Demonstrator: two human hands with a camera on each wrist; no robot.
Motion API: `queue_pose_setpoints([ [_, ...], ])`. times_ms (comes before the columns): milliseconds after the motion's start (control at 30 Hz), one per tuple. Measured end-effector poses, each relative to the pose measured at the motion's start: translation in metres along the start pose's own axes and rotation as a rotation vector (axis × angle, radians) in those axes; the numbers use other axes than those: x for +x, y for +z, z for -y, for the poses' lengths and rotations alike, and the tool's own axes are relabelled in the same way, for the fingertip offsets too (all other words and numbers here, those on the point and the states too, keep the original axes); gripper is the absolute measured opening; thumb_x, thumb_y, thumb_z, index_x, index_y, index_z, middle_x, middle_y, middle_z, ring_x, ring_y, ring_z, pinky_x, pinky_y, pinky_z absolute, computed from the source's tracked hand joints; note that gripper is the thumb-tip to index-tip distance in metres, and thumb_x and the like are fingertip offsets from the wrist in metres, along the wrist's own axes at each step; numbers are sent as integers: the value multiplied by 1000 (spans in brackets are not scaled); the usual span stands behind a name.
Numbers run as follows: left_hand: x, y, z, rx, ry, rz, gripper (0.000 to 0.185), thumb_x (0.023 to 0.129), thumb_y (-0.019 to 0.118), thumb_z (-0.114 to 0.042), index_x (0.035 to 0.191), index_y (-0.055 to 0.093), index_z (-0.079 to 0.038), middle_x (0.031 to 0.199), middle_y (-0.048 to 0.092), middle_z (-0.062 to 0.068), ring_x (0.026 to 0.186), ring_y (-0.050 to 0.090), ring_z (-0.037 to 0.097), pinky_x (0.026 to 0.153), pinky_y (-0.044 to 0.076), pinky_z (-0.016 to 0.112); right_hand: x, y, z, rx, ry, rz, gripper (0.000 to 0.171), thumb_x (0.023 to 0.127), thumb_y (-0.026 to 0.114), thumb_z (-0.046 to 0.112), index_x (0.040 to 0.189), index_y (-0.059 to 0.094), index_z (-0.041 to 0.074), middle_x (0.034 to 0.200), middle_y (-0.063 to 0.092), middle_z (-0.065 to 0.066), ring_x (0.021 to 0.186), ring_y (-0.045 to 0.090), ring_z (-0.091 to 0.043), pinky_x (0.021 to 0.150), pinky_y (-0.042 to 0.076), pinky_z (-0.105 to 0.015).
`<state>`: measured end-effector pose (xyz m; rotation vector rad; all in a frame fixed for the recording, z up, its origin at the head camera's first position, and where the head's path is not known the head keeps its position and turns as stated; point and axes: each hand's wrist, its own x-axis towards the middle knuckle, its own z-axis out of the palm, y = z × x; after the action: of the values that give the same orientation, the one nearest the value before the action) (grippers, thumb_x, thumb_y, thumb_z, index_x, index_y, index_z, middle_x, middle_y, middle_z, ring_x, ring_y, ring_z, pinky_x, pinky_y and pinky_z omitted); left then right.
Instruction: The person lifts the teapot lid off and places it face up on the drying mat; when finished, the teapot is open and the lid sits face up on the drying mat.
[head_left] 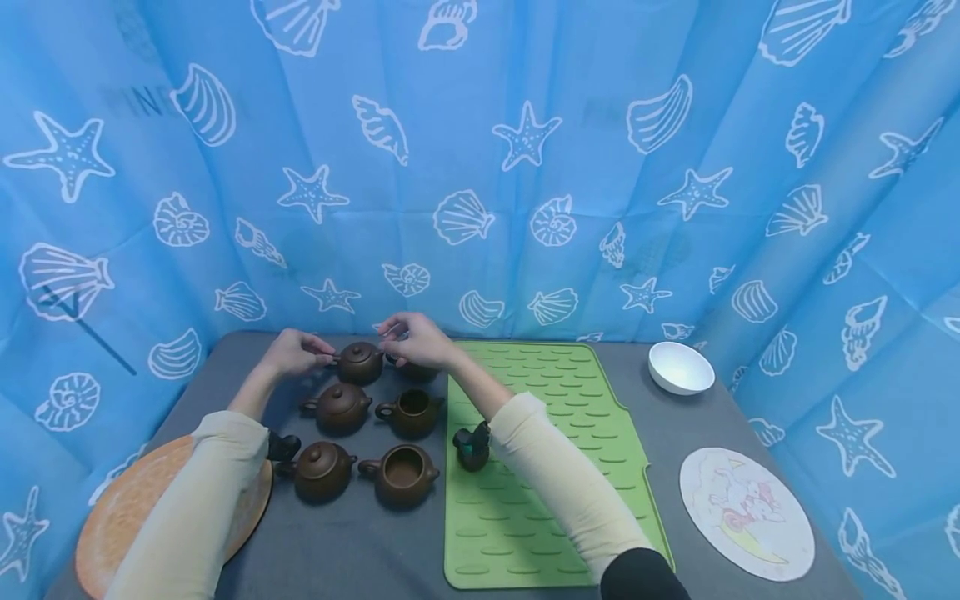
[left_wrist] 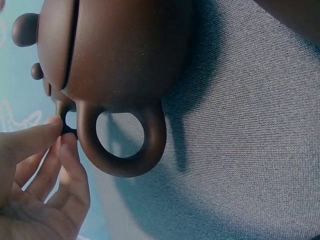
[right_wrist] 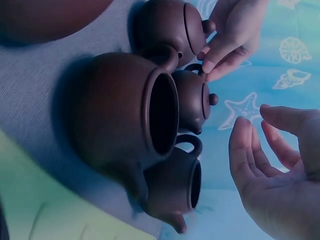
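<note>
My left hand pinches the handle of a small brown lidded teapot at the back left of the table. In the left wrist view, thumb and fingers meet at that handle, behind a nearer teapot with a round loop handle. My right hand hovers above a lidless brown pot at the back. Its fingers bend loosely and hold nothing. Two more lidded teapots, one in the middle and one in front, line up with two lidless pots, middle and front.
Right of the pots lies a green ridged mat. A white bowl stands at the back right, with a round printed mat nearer. An orange-brown round mat lies front left, partly under my left sleeve. A blue curtain hangs behind.
</note>
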<state>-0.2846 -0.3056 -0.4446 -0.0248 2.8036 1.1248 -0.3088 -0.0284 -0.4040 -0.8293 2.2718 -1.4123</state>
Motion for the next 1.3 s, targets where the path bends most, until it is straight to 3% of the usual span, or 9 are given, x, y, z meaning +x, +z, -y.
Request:
queue_pose_setpoints([
  [367,1,2,0,-19,-20,4,25,107,65,-12,123,76,4,111,78,24,96,75,36,77,62,40,32,29,-11,123,142,-27,32,106,60,-1,136,61,-14,125,71,-35,113,72,-51,100,62,-59],
  [500,1,3,-2,-26,-20,-1,25,107,65,-12,123,76,4,113,78,24,97,77,37,81,64,44,36,38,-12,139,170,-51,28,107,60,0,133,62,-12,112,71,-29,105,74,-47,99,63,-59],
  [633,-1,3,-3,-34,-9,-6,25,107,65,-11,123,76,6,114,78,26,98,78,38,82,65,47,37,46,-8,100,204,-100,27,108,63,4,131,64,-8,92,66,-13,92,75,-36,97,64,-57],
  [700,-3,3,-3,-39,-7,-10,25,107,66,-11,122,76,6,115,78,27,100,78,40,84,65,48,38,51,-6,64,219,-125,24,108,64,6,129,67,-6,89,66,-11,89,75,-35,95,64,-56],
  [933,-7,2,-2,-60,4,-8,25,107,65,-11,123,76,6,119,77,29,110,76,44,90,66,50,42,63,-2,-15,263,-193,16,108,66,7,120,72,-1,97,75,-22,93,78,-39,88,67,-50],
  [1100,-7,1,-1,-68,10,-9,25,108,66,-12,122,76,6,118,77,28,105,76,41,85,66,45,44,67,1,-107,288,-232,12,107,68,11,115,74,3,95,75,-15,79,77,-27,77,68,-40],
  [1300,-7,2,-1,-64,13,-21,24,107,67,-12,121,77,6,116,77,27,100,76,40,77,64,37,50,73,-4,-233,282,-260,10,106,72,19,109,73,10,101,73,-7,67,70,-15,62,60,-27],
])
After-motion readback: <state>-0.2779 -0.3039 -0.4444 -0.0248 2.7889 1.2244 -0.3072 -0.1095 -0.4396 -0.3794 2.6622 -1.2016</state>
